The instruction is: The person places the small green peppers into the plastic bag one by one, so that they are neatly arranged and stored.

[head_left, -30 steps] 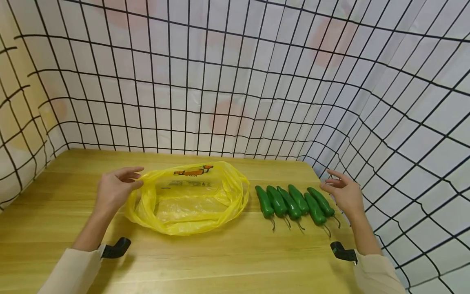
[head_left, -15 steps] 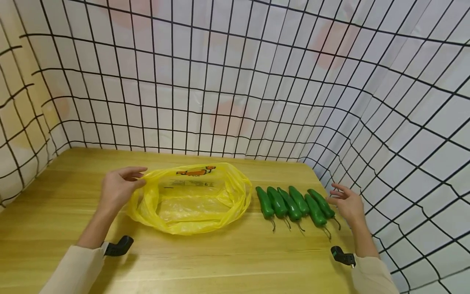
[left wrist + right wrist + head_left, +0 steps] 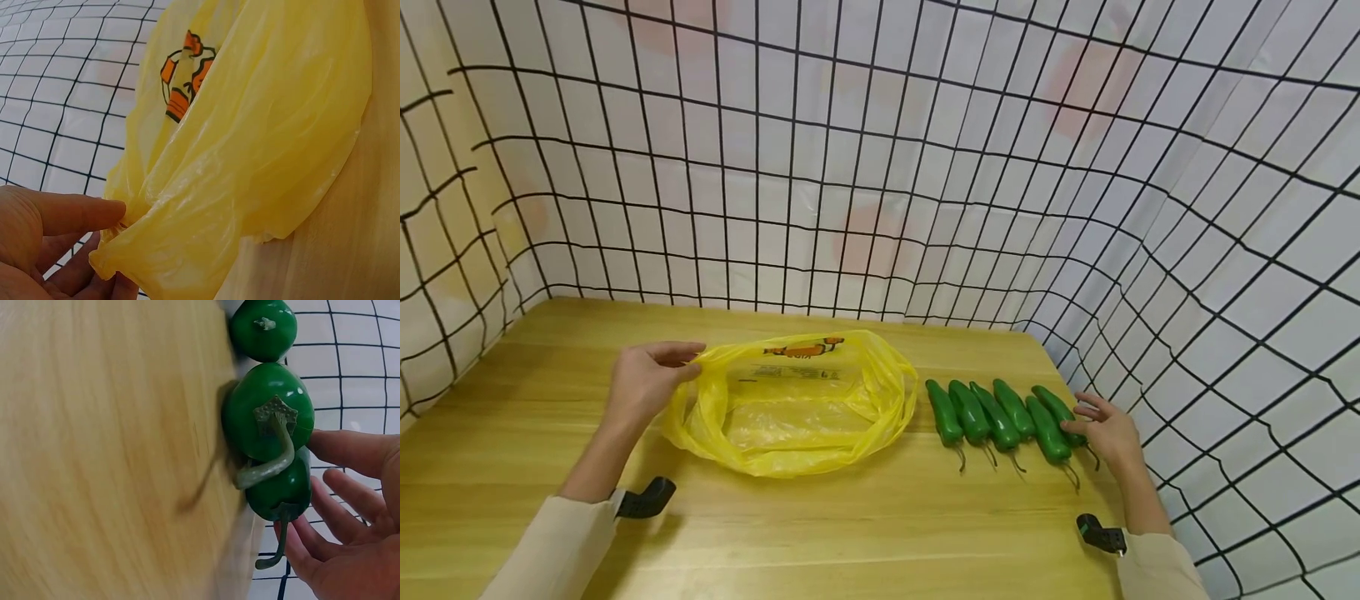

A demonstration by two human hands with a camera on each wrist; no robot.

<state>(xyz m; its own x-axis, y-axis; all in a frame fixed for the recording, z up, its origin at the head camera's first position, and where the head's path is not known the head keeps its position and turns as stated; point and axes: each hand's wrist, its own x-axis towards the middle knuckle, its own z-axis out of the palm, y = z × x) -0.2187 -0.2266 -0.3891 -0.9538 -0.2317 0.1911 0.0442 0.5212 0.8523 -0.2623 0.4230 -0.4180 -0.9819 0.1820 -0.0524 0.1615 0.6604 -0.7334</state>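
Wooden table walled on three sides by white sheeting with a black grid. At left, the left hand pinches the rim of a yellow bag between thumb and fingers, holding its mouth open; the bag lies flat near the table's middle. Its thin film looks light, limp and slippery, so the bunched rim seems the surest hold. To the right, six green peppers lie side by side, stems toward the viewer. At far right, the right hand, fingers spread and relaxed, touches the end pepper. Peppers look smooth, firm and light; gripping round the body seems safer than the thin stem.
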